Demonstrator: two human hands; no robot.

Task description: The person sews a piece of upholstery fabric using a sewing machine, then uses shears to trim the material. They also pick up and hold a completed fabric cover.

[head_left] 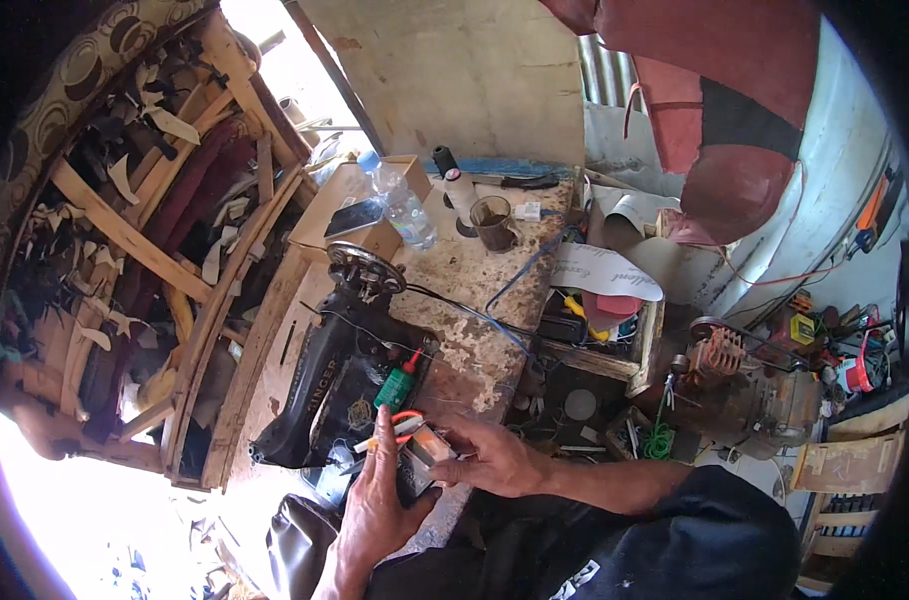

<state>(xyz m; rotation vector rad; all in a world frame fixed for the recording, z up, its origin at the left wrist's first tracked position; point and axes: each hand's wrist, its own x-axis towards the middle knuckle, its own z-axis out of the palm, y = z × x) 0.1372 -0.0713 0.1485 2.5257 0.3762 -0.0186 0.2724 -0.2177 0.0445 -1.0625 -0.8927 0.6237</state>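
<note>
Between my two hands is a small box with a brownish face and a pale edge. My right hand pinches it between thumb and fingers. My left hand is beside it, index finger stretched out and thumb apart; whether it touches the box is hard to make out. Orange-handled scissors lie just beyond my left fingertips, partly hidden. Past them, a green bottle with a red nozzle lies against the bed of a black sewing machine.
Farther back on the worn table stand a plastic water bottle, a glass mug, a thread cone and a cardboard box with a phone on it. A tool-filled drawer is at right, a wooden scrap-filled frame at left.
</note>
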